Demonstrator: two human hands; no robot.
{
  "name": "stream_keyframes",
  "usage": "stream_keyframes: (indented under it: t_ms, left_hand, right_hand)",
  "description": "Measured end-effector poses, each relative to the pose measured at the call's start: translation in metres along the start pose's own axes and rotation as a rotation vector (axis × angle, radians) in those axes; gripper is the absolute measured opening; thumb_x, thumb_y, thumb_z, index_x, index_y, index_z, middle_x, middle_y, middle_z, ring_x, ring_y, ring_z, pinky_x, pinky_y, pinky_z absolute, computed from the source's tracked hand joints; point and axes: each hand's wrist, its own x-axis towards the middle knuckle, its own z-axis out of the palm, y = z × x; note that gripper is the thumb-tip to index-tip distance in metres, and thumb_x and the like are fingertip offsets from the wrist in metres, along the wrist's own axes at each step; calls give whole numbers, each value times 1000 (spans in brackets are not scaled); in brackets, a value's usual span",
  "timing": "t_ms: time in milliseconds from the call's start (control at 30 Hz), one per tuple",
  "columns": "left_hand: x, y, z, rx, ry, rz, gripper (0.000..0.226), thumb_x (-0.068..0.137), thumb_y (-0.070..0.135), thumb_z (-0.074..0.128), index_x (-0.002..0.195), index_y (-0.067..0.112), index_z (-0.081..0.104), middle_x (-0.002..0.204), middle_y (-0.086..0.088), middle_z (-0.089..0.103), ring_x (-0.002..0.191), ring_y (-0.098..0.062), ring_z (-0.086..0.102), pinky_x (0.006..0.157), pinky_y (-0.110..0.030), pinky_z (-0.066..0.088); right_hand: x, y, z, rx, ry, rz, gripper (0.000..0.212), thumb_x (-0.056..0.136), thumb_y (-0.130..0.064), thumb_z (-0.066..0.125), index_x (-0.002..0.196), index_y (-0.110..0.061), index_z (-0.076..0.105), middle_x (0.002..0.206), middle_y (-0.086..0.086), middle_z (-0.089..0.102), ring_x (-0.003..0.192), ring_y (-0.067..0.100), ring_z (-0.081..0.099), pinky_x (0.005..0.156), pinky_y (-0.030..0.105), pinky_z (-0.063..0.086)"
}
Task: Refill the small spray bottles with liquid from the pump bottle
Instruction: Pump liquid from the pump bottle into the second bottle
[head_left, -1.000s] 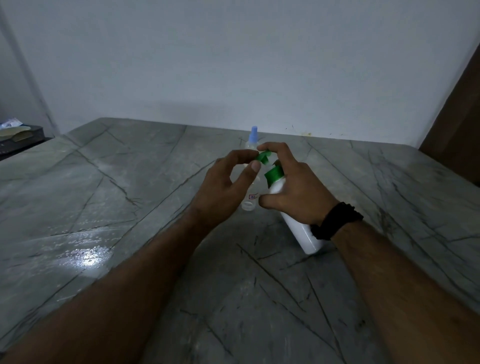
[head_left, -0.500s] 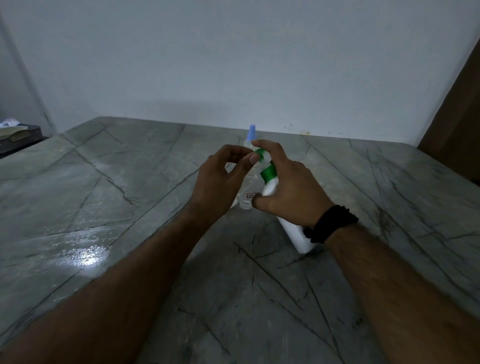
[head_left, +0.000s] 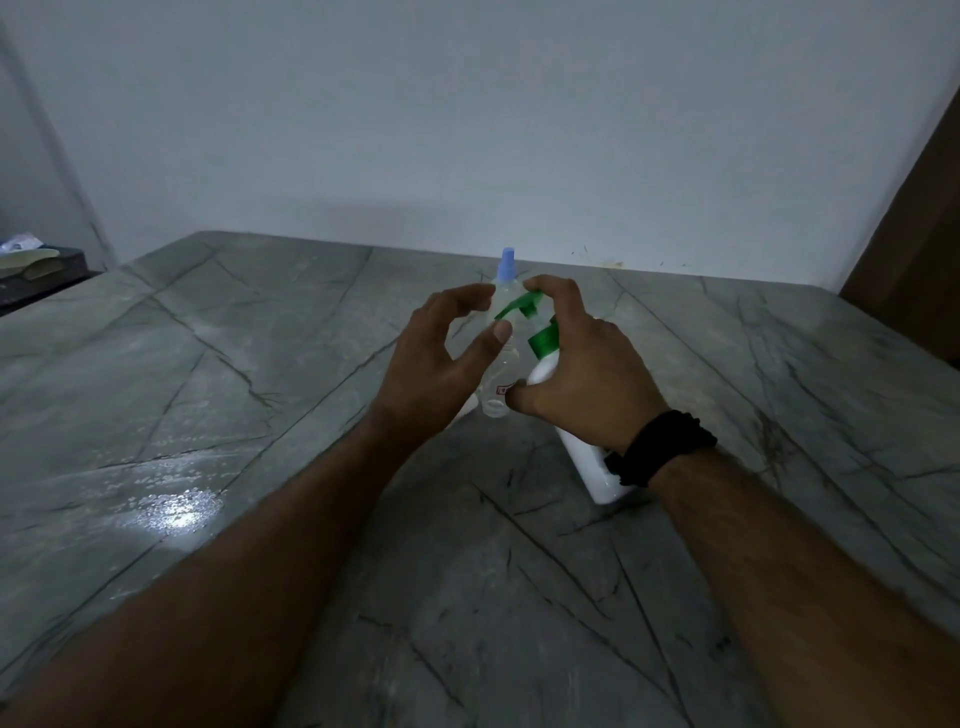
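Note:
My right hand (head_left: 582, 374) grips a white pump bottle (head_left: 592, 467) with a green pump head (head_left: 540, 340). The bottle leans away from me, its base near the grey marble table (head_left: 260, 395). My right forefinger lies over the green nozzle (head_left: 514, 306). My left hand (head_left: 431, 364) hovers just left of it with its fingers curved and apart, the thumb tip beside the nozzle. Between the hands stands a small clear spray bottle (head_left: 493, 400) with a red label. A pale blue cap (head_left: 506, 260) shows above it; whether that cap belongs to this bottle I cannot tell.
A small white object (head_left: 467, 406) peeks out under my left hand. A wet shiny patch (head_left: 171, 506) lies on the table at the left. A dark box with papers (head_left: 31, 265) sits far left. A brown door edge (head_left: 919, 249) stands at the right.
My left fingers have opened and drawn slightly away from the green nozzle. My right hand still holds the tilted pump bottle in much the same place.

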Motion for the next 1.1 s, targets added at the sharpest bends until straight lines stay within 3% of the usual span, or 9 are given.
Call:
stream_keyframes:
  t_ms: [133, 267, 667, 833, 933, 1100]
  left_hand:
    - [3, 3, -3, -44, 12, 6, 23, 97, 27, 54, 110, 14, 69, 112, 4, 69, 106, -16, 60, 93, -45, 48]
    - [5, 2, -4, -64, 23, -18, 19, 96, 19, 56, 106, 12, 71, 110, 1, 70, 106, -20, 61, 93, -48, 47]
    - [6, 0, -4, -55, 19, 5, 24, 96, 21, 57, 116, 14, 67, 112, 1, 68, 105, -11, 61, 95, -40, 50]
    - [1, -7, 1, 117, -140, -104, 54, 87, 51, 61, 134, 26, 49, 130, 12, 52, 115, -4, 44, 89, -26, 35]
    - [0, -16, 3, 184, -236, -147, 57, 83, 56, 63, 131, 27, 52, 128, 12, 55, 109, -3, 44, 84, -23, 32]
    - [3, -24, 5, 154, -277, -176, 49, 82, 60, 60, 119, 28, 63, 117, 15, 62, 94, 5, 54, 70, -13, 34]
  right_hand:
    - [0, -1, 1, -44, 9, -20, 96, 64, -48, 82, 141, -34, 26, 96, -4, 66, 78, 17, 62, 78, 42, 56]
    - [-1, 0, 2, -37, 9, -22, 97, 64, -49, 82, 142, -33, 26, 98, -5, 65, 81, 15, 62, 82, 40, 55]
    - [0, 1, 0, 48, -26, -48, 98, 64, -47, 82, 143, -44, 25, 102, -12, 64, 81, 11, 63, 85, 36, 55]
    - [-2, -1, -5, 70, -34, -53, 90, 65, -40, 84, 139, -38, 32, 98, -6, 67, 76, 12, 64, 75, 35, 58]
    - [-2, 0, -7, 82, -54, -52, 88, 62, -34, 84, 135, -36, 36, 86, -9, 66, 68, 8, 63, 64, 29, 56]
    - [-1, 2, -8, 96, -76, -50, 86, 59, -37, 83, 132, -34, 37, 83, -17, 60, 64, 3, 61, 56, 8, 41]
